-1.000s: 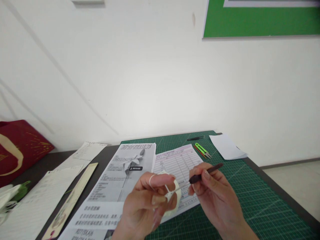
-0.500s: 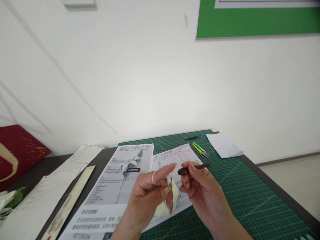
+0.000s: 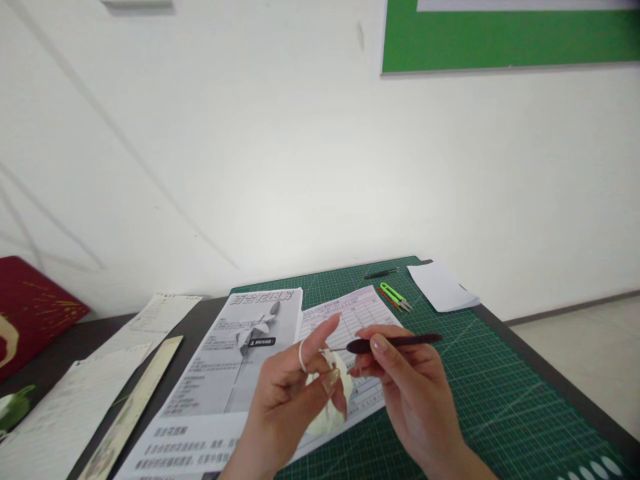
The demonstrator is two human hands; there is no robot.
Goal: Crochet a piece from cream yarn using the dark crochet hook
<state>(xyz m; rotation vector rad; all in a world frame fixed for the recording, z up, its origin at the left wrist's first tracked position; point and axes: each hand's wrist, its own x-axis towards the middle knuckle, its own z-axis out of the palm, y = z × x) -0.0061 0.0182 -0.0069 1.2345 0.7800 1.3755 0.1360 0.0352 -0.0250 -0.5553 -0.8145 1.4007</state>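
In my right hand (image 3: 417, 390) is a crochet hook (image 3: 395, 343) with a dark brown handle, gripped between thumb and fingers. Its thin metal shaft points left toward my left index finger. White yarn (image 3: 301, 356) loops round the index finger of my left hand (image 3: 287, 400), while thumb and middle finger pinch a small bit of the yarn work, mostly hidden by the fingers. Behind the left fingertips shows a pale cream yarn bundle (image 3: 325, 421), over the printed form (image 3: 373, 310).
A green cutting mat (image 3: 500, 400) covers the table. Green thread snips (image 3: 393, 293), a dark slim tool (image 3: 381, 274) and white paper (image 3: 440, 287) lie toward the back. At left are a printed flower sheet (image 3: 200, 393), a long pale strip (image 3: 135, 407) and handwritten sheets (image 3: 95, 383).
My right hand has turned the crochet hook level, and its metal shaft now reaches the yarn at my left hand. The left hand keeps its pinch. The view has shifted slightly.
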